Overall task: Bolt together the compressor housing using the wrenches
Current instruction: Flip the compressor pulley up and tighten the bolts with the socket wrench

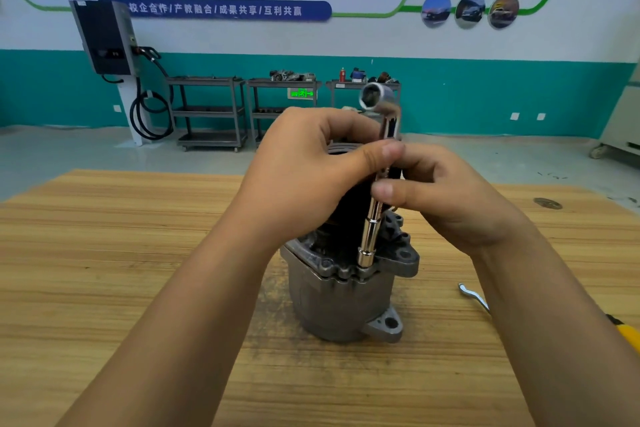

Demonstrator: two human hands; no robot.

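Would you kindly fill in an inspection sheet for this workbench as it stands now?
Surface: wooden table, dark scuffs near its middle.
Job's things: compressor housing upright; socket wrench vertical, lower socket down on the flange rim.
Clutter: metal tool end and yellow handle at right, the right arm across them.
Grippers: left hand and right hand both pinch the wrench shaft.
Cables: black cable coiled below the wall charger.
Surroundings: three carts along the teal wall.

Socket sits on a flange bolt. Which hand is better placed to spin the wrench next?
Likely the right hand: it pinches the wrench shaft mid-length, clear of the compressor housing. The left hand also grips the shaft, higher, but reaches across the housing's top, suiting steadying.
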